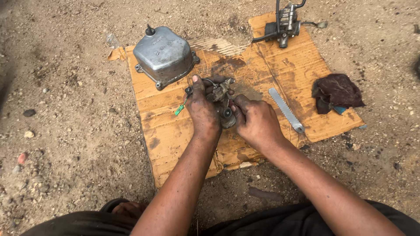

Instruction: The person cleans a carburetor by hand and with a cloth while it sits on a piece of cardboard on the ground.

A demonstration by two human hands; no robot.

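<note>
Both my hands hold one small, greasy metal engine part (222, 99) above a stained sheet of cardboard (175, 131). My left hand (202, 109) grips its left side, thumb stretched up over the top. My right hand (257, 120) closes on its right and lower side. A thin wire with a green connector (179, 109) hangs off the part to the left. The part's underside is hidden by my fingers.
On the cardboard lie a grey metal engine cover (163, 56) at the back left, a flat saw-like blade (285, 109) at the right, and a dark rag (337, 91) at the right edge. Another metal assembly with hoses (283, 24) sits at the back. Sandy, stony ground surrounds.
</note>
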